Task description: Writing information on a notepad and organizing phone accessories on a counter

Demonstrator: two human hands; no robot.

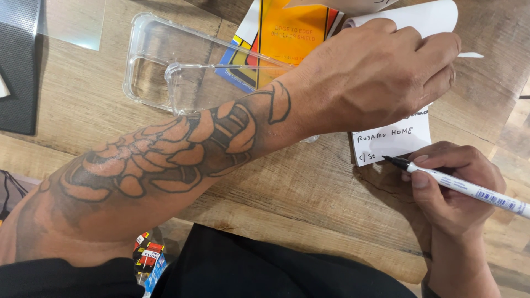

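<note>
My left hand [381,72] reaches across the wooden table and presses flat on a white sheet of paper [395,138], holding it down; the sheet's far end curls up past my fingers. My right hand [452,187] grips a white marker with a black tip [441,179], its tip touching the paper's lower edge beside handwritten lines. My tattooed left forearm crosses the middle of the view and hides part of the table.
A clear plastic phone case [165,66] lies on the wooden table [287,193] behind my forearm. A yellow and orange flat package [281,38] sits at the far side. A black mat [19,72] and a clear sheet [74,22] lie at far left.
</note>
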